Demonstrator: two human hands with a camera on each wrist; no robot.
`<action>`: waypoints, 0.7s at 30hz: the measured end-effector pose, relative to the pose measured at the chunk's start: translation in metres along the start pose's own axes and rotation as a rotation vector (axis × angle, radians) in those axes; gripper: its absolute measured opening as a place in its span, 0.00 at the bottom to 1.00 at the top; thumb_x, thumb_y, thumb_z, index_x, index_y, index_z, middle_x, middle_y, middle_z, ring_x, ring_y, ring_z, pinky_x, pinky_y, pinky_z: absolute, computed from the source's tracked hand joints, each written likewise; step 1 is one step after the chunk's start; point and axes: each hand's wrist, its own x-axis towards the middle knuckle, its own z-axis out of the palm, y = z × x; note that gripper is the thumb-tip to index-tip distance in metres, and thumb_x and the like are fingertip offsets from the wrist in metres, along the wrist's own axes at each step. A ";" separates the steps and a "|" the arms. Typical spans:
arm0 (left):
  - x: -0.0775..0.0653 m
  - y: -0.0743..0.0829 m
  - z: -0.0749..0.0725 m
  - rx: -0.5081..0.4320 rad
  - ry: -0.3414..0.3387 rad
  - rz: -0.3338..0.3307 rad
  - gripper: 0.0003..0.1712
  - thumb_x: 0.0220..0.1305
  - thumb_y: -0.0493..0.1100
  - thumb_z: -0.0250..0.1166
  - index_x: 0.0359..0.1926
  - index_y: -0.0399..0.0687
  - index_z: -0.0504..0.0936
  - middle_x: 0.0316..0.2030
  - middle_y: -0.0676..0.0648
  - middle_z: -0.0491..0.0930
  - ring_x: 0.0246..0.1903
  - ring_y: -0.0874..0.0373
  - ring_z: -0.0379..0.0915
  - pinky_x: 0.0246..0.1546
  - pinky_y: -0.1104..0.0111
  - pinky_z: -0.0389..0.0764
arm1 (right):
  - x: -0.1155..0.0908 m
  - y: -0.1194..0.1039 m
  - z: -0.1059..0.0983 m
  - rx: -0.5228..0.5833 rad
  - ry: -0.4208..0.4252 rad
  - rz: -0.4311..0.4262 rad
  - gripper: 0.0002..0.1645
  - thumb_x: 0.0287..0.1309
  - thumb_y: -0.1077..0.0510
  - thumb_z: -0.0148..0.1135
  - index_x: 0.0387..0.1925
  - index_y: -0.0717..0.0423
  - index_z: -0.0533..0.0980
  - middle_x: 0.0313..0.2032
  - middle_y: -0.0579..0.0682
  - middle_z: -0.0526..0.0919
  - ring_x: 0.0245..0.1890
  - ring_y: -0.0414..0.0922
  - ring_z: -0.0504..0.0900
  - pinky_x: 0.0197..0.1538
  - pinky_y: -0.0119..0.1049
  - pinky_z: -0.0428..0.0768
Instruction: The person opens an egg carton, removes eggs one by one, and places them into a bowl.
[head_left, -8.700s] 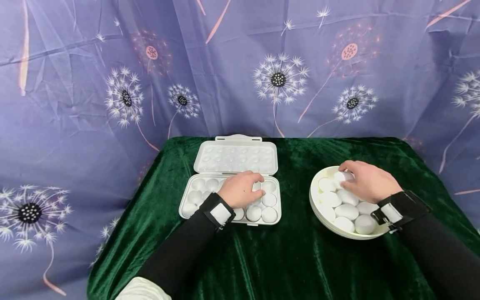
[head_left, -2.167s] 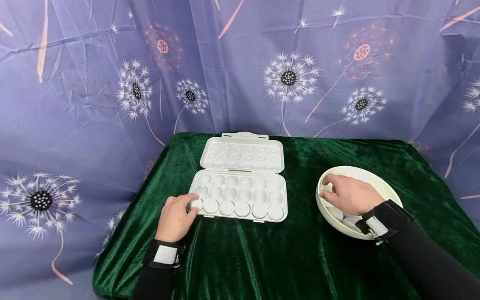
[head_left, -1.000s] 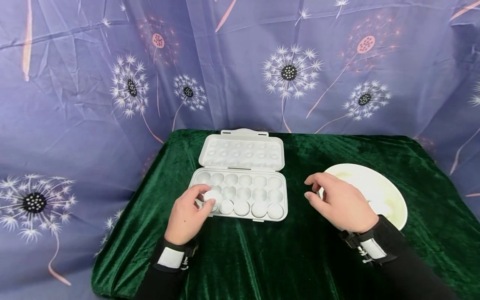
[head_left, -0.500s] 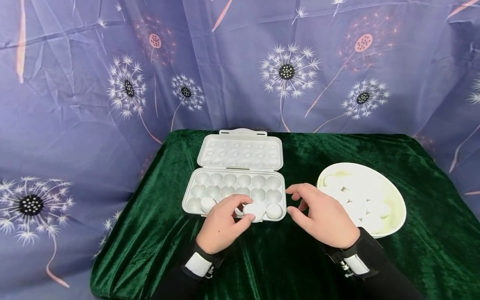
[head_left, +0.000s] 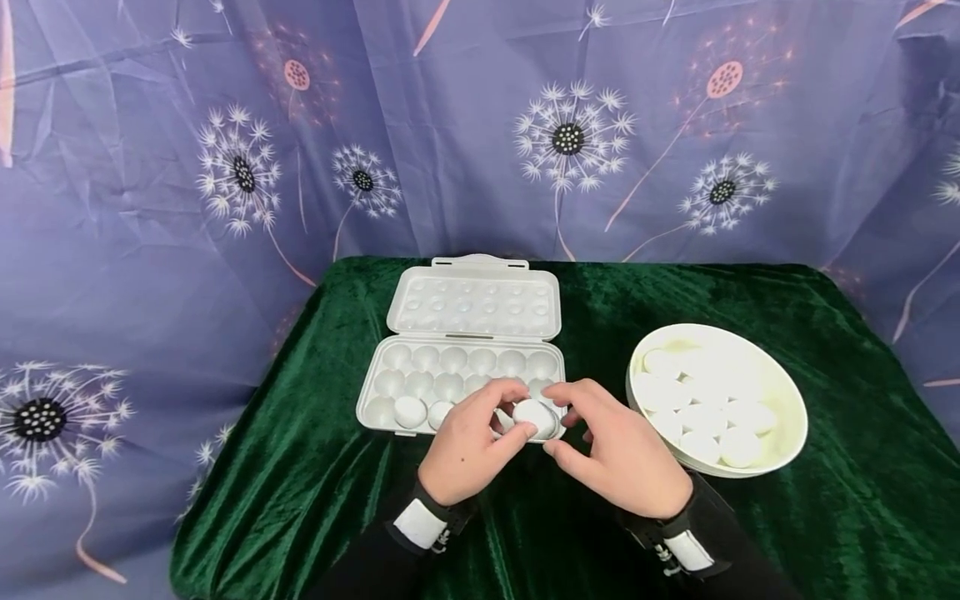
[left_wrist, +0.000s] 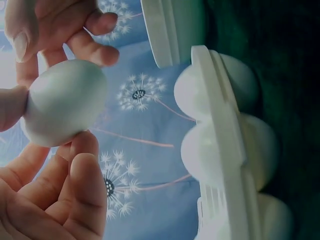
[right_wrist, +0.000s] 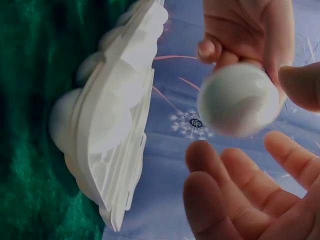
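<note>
My left hand pinches a white egg between thumb and fingers, over the front right of an open white egg box. In the left wrist view the egg is held up, apart from the box. My right hand faces it from the right, fingers spread; in the right wrist view its fingertips stand apart from the egg. Other eggs sit in the box's front row, partly hidden by my left hand. The front left cell and the back row hold no eggs.
A cream bowl with several white eggs stands to the right of the box. The box's lid lies open behind it. A green velvet cloth covers the table, and a purple dandelion-print curtain hangs behind.
My left hand has lifted an egg from the front left of the box and carried it right. The right hand has left the bowl and moved left, close to that egg.
</note>
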 end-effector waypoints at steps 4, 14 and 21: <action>0.002 0.002 0.004 -0.040 -0.013 0.000 0.20 0.68 0.46 0.69 0.58 0.51 0.76 0.43 0.55 0.79 0.37 0.62 0.76 0.36 0.71 0.80 | 0.000 -0.001 0.005 0.013 0.006 -0.027 0.30 0.59 0.53 0.73 0.62 0.43 0.74 0.51 0.38 0.75 0.39 0.35 0.78 0.36 0.32 0.80; 0.007 0.006 0.009 -0.078 -0.025 0.033 0.21 0.69 0.46 0.68 0.60 0.50 0.76 0.45 0.54 0.79 0.40 0.63 0.77 0.38 0.72 0.80 | -0.001 0.003 0.007 -0.015 0.065 -0.050 0.28 0.59 0.56 0.72 0.60 0.43 0.74 0.52 0.40 0.75 0.34 0.37 0.75 0.34 0.31 0.78; 0.013 0.003 -0.001 0.079 0.036 -0.009 0.20 0.65 0.46 0.70 0.56 0.50 0.80 0.46 0.54 0.82 0.41 0.61 0.78 0.37 0.67 0.80 | -0.008 0.013 -0.003 -0.020 0.086 0.000 0.27 0.58 0.57 0.72 0.59 0.44 0.75 0.50 0.39 0.76 0.36 0.36 0.73 0.33 0.30 0.75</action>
